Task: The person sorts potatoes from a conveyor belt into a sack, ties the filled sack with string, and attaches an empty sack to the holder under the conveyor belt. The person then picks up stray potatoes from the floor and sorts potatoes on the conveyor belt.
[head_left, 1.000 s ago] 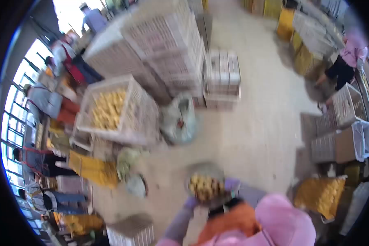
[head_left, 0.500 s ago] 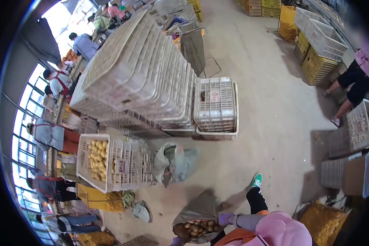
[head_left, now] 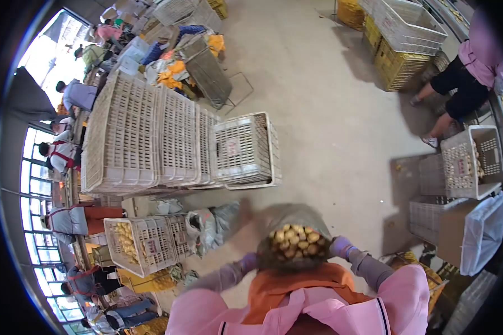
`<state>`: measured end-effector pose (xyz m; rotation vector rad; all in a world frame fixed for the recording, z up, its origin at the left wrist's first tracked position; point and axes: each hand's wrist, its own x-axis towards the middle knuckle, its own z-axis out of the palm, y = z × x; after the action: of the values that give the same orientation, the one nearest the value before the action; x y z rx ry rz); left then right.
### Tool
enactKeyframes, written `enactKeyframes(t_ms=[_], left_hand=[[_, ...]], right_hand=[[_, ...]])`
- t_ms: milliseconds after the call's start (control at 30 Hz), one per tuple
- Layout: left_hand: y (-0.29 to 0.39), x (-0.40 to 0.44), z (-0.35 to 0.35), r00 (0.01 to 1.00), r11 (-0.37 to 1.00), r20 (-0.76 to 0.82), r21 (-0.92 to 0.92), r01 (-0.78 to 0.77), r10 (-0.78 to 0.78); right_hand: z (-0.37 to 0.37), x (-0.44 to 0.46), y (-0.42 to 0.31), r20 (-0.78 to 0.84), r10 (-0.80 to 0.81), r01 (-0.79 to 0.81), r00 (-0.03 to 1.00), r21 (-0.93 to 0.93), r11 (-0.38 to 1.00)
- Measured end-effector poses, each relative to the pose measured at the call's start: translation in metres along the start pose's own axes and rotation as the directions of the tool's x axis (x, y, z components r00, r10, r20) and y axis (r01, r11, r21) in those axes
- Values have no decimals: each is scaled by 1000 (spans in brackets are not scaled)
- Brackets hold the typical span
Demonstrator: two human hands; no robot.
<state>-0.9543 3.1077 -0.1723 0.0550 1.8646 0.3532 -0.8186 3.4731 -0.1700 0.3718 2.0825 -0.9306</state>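
Note:
A grey-green sack [head_left: 300, 214], its mouth open and facing up, is in front of my body. Inside it show many round yellow-brown potatoes [head_left: 296, 241]. My left hand [head_left: 249, 262], in a purple glove, is closed on the sack's left side. On the opposite side my right hand [head_left: 341, 246], gloved the same way, grips the sack's rim. The fingertips of both hands are partly hidden against the cloth.
Tall stacks of white plastic crates [head_left: 129, 134] stand ahead on the left. A crate of potatoes [head_left: 142, 243] is beside a crumpled plastic bag [head_left: 207, 226]. More crates and a cardboard box [head_left: 458, 234] line the right, near a person [head_left: 458, 84]. Other people work along the left.
The sack has risen from low near the floor to in front of me, held at both sides. My view has turned, and both arms now show.

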Motion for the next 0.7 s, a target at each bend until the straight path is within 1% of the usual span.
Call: enactKeyframes(t_ms=[33,67,100,167,200,233,300,333,367,400,433,467,500,533,567,600,633,667,700], left_hand=[[26,14,-20,999,999,-15,6,-32,32],[52,29,-39,998,998,-25,8,-64,64],[78,47,-57,995,996,-31,4,-94,95],[135,92,-94,987,988,-46,1,-151,151],[165,115,-111,981,982,-52,30,-187,188],[191,145,-120,945,929,-92,237,-285,314],[265,148,-164,925,897,-54,273,-348,375],[303,149,-186,913,879,-35,289,-379,406],[344,143,-217,915,884,37,244,-398,402],[360,187,-229,865,806,15,355,-473,501],[389,212,-242,913,892,26,200,-404,407],[397,255,-239,938,931,65,114,-347,342],[425,280,-257,949,946,70,83,-312,307],[453,302,-275,960,960,74,52,-276,272],[497,291,-307,890,804,182,381,-456,418],[532,291,-325,796,514,353,620,-593,492],[548,343,-318,852,590,255,631,-504,456],[571,366,-319,794,342,390,749,-568,467],[602,391,-323,734,66,512,799,-598,445]], right_hand=[[-22,-8,1,-142,55,-44,988,83,996],[-46,-12,1,-282,124,-77,951,169,983],[-66,-18,2,-288,159,-112,944,170,979],[-112,-21,5,-451,312,-181,836,310,933],[-129,-20,10,-496,354,-189,793,352,917],[-143,-18,16,-527,405,-203,747,399,894],[-173,-13,14,-569,482,-278,666,410,869],[-164,12,41,-552,530,-204,643,544,814],[-155,35,66,-532,575,-117,621,663,739],[-217,26,1,-422,648,-544,633,353,761],[-195,60,58,-394,418,-472,818,-45,881],[-204,76,45,-533,562,-442,632,348,827],[-243,80,9,-499,618,-426,607,453,783],[-265,106,6,-548,606,-397,577,460,794],[-274,131,5,-578,608,-369,544,486,792],[-288,158,22,-503,465,-431,728,190,882],[-292,193,55,-356,328,-393,875,-127,911],[-292,239,82,-220,718,-486,661,604,632],[-309,259,109,-322,330,-342,887,20,939]])
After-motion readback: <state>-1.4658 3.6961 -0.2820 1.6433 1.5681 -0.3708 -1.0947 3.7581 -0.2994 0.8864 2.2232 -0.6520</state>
